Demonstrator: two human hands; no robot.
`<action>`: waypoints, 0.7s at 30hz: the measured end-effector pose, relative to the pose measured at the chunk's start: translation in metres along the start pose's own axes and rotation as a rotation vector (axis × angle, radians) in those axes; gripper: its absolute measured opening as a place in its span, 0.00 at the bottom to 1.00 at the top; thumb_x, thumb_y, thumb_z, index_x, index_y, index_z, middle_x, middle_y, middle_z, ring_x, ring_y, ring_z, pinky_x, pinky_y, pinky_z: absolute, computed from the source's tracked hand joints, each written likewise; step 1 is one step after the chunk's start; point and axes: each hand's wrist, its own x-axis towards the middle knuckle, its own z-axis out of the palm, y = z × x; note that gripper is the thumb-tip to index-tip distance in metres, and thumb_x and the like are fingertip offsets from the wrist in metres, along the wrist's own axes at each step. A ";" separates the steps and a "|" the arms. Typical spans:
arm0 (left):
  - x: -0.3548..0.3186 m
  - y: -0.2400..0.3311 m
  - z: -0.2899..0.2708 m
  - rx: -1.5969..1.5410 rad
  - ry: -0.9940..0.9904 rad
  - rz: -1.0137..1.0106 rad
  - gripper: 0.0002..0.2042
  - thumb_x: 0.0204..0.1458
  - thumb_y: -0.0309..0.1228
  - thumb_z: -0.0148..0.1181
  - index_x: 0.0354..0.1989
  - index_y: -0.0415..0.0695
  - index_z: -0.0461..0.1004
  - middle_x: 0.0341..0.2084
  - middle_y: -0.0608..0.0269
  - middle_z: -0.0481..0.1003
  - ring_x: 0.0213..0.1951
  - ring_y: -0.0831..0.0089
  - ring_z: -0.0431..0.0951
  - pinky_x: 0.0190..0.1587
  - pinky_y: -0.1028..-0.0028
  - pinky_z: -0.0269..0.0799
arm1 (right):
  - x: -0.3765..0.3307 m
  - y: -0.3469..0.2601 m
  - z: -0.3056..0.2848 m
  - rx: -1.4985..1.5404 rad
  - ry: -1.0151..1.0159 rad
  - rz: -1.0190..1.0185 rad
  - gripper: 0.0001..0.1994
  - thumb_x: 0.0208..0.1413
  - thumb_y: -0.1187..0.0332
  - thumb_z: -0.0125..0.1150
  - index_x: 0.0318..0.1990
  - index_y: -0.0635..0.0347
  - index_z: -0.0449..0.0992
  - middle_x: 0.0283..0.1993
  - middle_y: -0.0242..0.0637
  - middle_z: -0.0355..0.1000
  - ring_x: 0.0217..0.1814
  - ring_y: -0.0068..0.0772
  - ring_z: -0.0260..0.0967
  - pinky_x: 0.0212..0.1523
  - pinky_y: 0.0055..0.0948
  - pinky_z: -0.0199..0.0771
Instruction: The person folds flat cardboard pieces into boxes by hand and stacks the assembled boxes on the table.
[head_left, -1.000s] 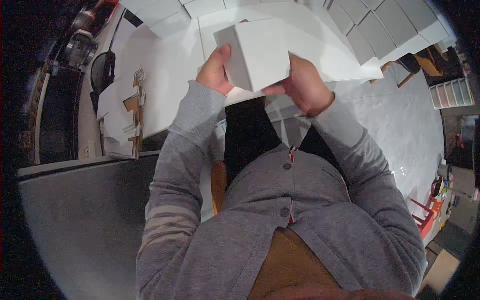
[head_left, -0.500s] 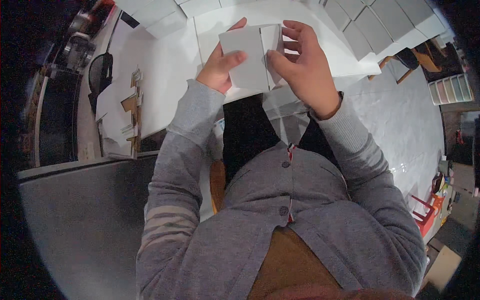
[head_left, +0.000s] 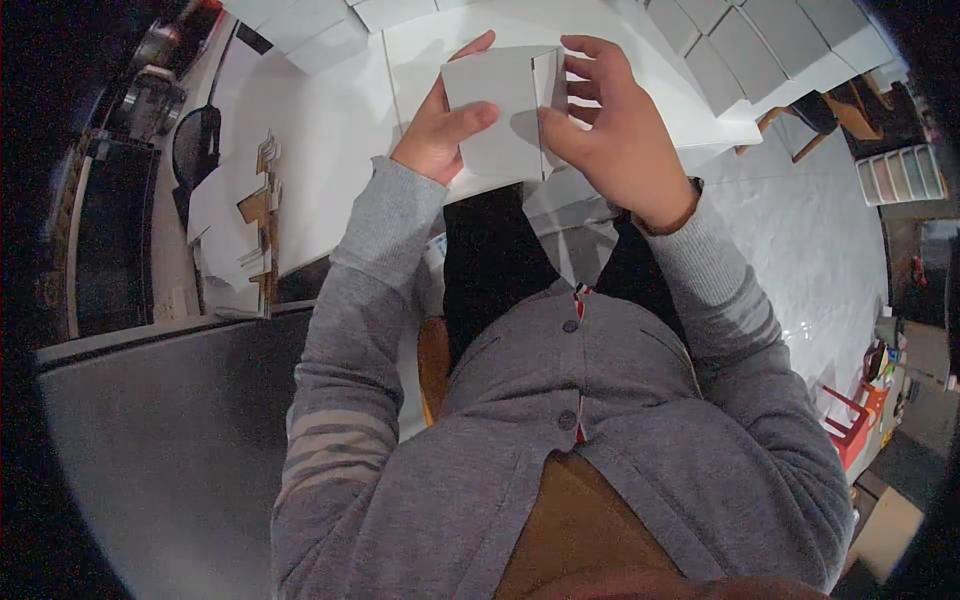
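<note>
A small white cardboard box [head_left: 492,130] is held up over the front edge of the white table. Around its left side is my left hand [head_left: 440,130], with the thumb laid across the face toward me and the fingers behind. My right hand [head_left: 610,125] is at the box's right end. Its thumb presses near the edge there, and the other fingers curve around the far side, slightly apart. A narrow end panel or flap [head_left: 546,95] shows beside a thin dark gap near the right thumb. The box's underside is hidden.
White boxes are stacked at the back left [head_left: 320,40] and back right [head_left: 780,50] of the white table [head_left: 330,130]. Flat cut cardboard pieces [head_left: 262,215] stand at the left. A dark grey surface [head_left: 180,430] lies lower left. Wooden-legged chairs [head_left: 810,130] stand beyond the table's right.
The dark gap on the box has shifted toward my right hand, and the end panel beside it looks narrower. The right hand has moved very slightly; the left keeps its hold.
</note>
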 end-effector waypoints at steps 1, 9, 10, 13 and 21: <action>0.000 0.000 0.000 0.000 0.000 0.000 0.53 0.46 0.30 0.81 0.82 0.53 0.56 0.68 0.44 0.70 0.65 0.46 0.74 0.69 0.52 0.70 | 0.001 0.000 0.000 0.000 0.000 0.001 0.37 0.55 0.72 0.68 0.73 0.63 0.61 0.60 0.60 0.75 0.60 0.52 0.78 0.61 0.45 0.83; -0.003 0.001 0.000 0.020 0.002 -0.008 0.50 0.47 0.24 0.79 0.81 0.55 0.60 0.68 0.48 0.71 0.65 0.50 0.73 0.69 0.56 0.68 | 0.000 -0.012 0.003 -0.339 -0.024 -0.175 0.32 0.53 0.73 0.63 0.69 0.62 0.67 0.52 0.54 0.79 0.49 0.47 0.80 0.50 0.41 0.82; -0.003 0.001 0.000 0.039 0.008 -0.007 0.49 0.48 0.24 0.78 0.81 0.56 0.61 0.68 0.49 0.71 0.65 0.51 0.73 0.69 0.56 0.68 | -0.001 -0.013 0.004 -0.388 -0.003 -0.185 0.31 0.53 0.74 0.63 0.68 0.62 0.68 0.51 0.54 0.79 0.47 0.47 0.80 0.48 0.41 0.82; -0.001 0.000 -0.001 0.007 0.034 -0.001 0.49 0.48 0.24 0.78 0.81 0.55 0.61 0.67 0.49 0.72 0.64 0.51 0.74 0.69 0.57 0.68 | 0.002 -0.004 0.002 -0.346 0.025 -0.174 0.29 0.51 0.72 0.62 0.65 0.64 0.70 0.48 0.52 0.79 0.46 0.51 0.79 0.47 0.42 0.80; 0.000 0.004 0.004 -0.057 0.115 -0.021 0.47 0.51 0.25 0.76 0.81 0.54 0.60 0.66 0.49 0.72 0.63 0.54 0.74 0.68 0.59 0.69 | -0.002 0.009 -0.024 -0.391 0.361 -0.456 0.27 0.49 0.72 0.63 0.60 0.65 0.74 0.47 0.50 0.80 0.48 0.55 0.77 0.48 0.44 0.78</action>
